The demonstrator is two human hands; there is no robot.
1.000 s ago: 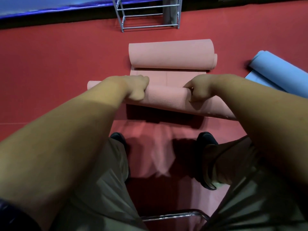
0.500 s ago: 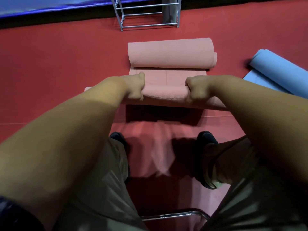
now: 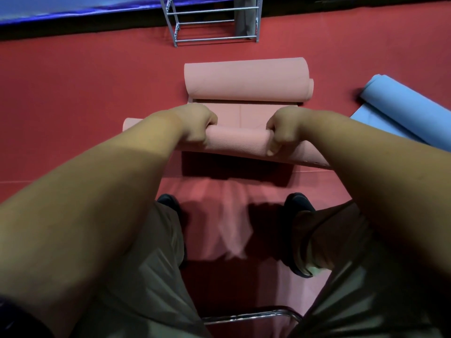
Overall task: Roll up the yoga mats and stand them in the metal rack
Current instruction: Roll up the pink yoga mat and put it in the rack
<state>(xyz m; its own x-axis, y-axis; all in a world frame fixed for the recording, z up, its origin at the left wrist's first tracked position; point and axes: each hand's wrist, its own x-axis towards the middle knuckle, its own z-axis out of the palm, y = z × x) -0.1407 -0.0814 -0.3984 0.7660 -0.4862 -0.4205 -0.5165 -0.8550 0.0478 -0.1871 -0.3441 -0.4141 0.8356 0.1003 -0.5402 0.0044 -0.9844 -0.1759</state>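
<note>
Stage: rolling, in progress. The left hand and the right hand each curl their fingers round the near roll of the pink yoga mat, which spans between and past both hands. Just beyond the hands, a short flat strip joins a second pink roll. To the right of the right hand, a blue yoga mat lies partly rolled. The metal rack stands well beyond both hands, and no pink or blue mat is in it. Left to do: complete the rolling, then rack the mats.

The pink mat is soft foam, matt, with tiny ridges. The blue mat looks smooth and matt. The rack at 12 o'clock is shiny grey metal. The trousers are shiny cloth.
</note>
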